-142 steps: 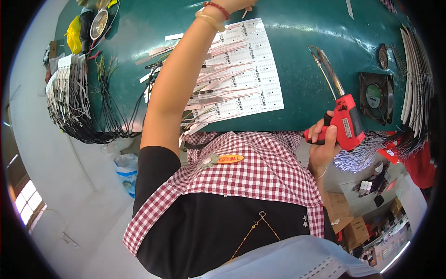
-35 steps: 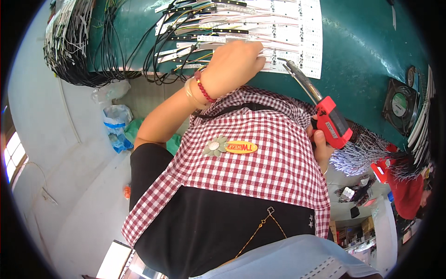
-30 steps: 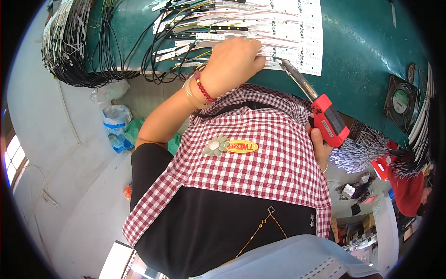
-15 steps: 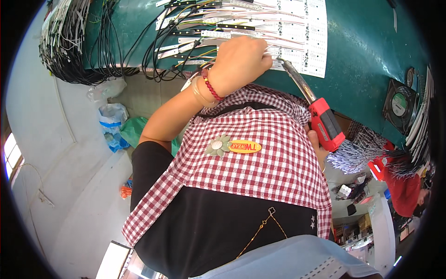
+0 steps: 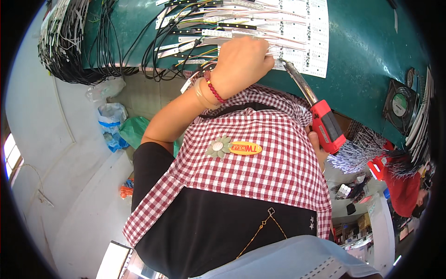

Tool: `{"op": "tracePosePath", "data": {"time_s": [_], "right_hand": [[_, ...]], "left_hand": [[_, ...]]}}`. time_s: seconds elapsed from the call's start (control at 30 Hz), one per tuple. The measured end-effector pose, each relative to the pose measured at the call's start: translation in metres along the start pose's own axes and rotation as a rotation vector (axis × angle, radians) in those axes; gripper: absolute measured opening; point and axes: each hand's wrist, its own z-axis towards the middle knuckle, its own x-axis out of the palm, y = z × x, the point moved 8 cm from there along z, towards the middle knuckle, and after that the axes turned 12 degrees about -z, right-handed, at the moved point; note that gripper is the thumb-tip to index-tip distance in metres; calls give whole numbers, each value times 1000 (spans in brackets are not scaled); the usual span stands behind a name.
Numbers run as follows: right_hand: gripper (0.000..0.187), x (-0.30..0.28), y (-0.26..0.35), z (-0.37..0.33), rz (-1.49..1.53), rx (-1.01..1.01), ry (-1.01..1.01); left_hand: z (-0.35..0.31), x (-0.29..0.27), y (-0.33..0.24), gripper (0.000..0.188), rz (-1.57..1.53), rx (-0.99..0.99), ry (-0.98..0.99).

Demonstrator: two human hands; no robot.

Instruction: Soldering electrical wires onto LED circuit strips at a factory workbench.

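Note:
My left hand (image 5: 245, 60) is closed in a pinch at the near edge of a white circuit board panel (image 5: 318, 51). Its fingertips are hidden, so what they hold does not show; thin wires (image 5: 284, 39) run across the panel beside them. My right hand (image 5: 318, 148), partly covered by the tool, grips a red and black soldering gun (image 5: 327, 126). The tool's metal tip points up and left and meets the panel's near edge, just right of my left fingers. LED strips (image 5: 217, 33) with leads lie left of the panel.
Black cables (image 5: 151, 51) and a thick bundle of strips (image 5: 62, 46) hang over the left of the green table (image 5: 357, 69). A small fan (image 5: 399, 105) lies at the right, near grey wire bundles (image 5: 355, 151). Plastic bags (image 5: 113, 122) are below left.
The panel and both hands have shifted very slightly to the right in the picture. The soldering gun's tip stays at the panel's near edge, and the grip on it is unchanged.

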Motion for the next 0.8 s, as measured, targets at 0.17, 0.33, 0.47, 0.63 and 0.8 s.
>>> {"op": "tracePosePath", "data": {"time_s": [0.17,0.33,0.47,0.63,0.8], "right_hand": [[15,-2,0,-2,22,33,-59],[19,1,-6,-4,-27,100,32],[20,-2,-16,-6,10,128,-9],[25,4,21,13,-291,-220,78],[25,0,-8,10,-335,-185,66]], "left_hand": [[0,1,-1,19,5,3,11],[0,1,-2,19,-1,-5,14],[1,1,-3,20,-6,2,4],[0,1,-2,20,0,-7,8],[1,1,-3,19,-11,-4,6]]}}
